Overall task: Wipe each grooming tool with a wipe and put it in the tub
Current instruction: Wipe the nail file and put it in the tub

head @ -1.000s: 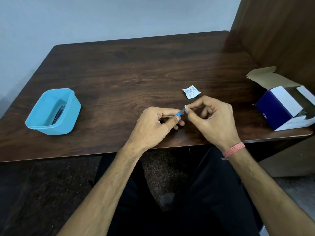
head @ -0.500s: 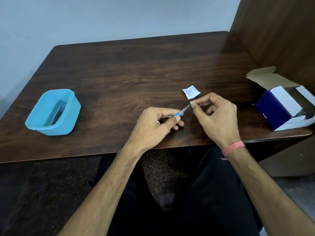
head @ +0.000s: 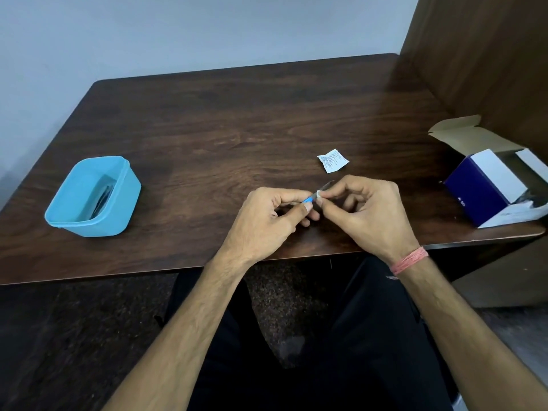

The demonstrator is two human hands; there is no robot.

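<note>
Right hand [head: 367,215], pinching wipe [head: 320,193], slid back toward left hand [head: 267,221] gripping tool [head: 310,199] handle. Wiping stroke repeats; tub [head: 89,223] far left, drop pending.

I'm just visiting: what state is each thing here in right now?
Left hand: grips the blue-handled tool.
Blue-handled tool: held above the table, metal tip poking past the right fingers.
Right hand: pinches a small wipe around the tool.
Blue tub: open, upright, dark tools inside.
Box: flap open.
Sachet: flat on the table.
</note>
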